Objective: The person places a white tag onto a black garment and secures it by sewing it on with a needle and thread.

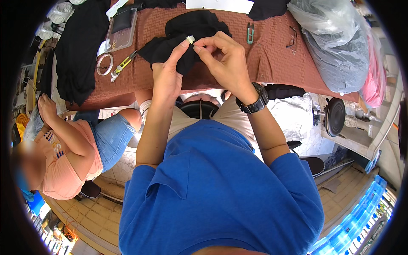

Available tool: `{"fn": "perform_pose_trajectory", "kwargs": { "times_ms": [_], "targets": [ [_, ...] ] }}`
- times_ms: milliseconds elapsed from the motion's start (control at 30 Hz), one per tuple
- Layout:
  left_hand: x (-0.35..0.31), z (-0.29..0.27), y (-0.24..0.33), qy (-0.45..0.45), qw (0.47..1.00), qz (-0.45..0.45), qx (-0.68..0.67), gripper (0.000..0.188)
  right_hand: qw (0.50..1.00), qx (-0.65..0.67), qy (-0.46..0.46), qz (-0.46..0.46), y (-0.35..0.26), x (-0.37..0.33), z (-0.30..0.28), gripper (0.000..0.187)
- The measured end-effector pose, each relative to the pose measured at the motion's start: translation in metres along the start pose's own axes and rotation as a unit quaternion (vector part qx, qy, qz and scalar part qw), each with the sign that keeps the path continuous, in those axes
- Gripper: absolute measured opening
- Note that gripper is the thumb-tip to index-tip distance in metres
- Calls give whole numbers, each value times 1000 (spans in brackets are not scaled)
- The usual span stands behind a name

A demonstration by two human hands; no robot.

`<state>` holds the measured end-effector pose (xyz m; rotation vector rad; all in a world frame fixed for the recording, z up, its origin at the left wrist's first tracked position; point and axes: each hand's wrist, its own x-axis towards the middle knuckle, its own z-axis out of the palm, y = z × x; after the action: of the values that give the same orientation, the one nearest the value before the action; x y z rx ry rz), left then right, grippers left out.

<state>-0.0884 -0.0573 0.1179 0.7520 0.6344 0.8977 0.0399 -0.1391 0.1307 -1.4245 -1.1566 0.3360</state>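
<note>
A piece of black cloth, probably a garment, lies bunched on the brown-covered table in front of me. At its near side a small white label stands out against the black. My left hand grips the cloth's edge beside the label, thumb pointing up along it. Thumb and forefinger of my right hand are pinched together just right of the label; what lies between those fingertips is too small to make out. A watch is on my right wrist.
Yellow thread snips, a white ring and a clear plastic box lie left. Teal snips and eyeglasses lie right, before large plastic bags. A person in a peach shirt sits at my left.
</note>
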Motion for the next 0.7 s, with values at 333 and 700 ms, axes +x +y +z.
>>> {"fn": "perform_pose_trajectory", "kwargs": {
  "times_ms": [333,700],
  "targets": [
    [7,-6,-15,4,967,185,173,10,998,-43,-34,35,0,5,-2,15],
    [17,3,36,-198,904,145,349,19,960,202,-172,84,46,79,-16,55]
  ]
}}
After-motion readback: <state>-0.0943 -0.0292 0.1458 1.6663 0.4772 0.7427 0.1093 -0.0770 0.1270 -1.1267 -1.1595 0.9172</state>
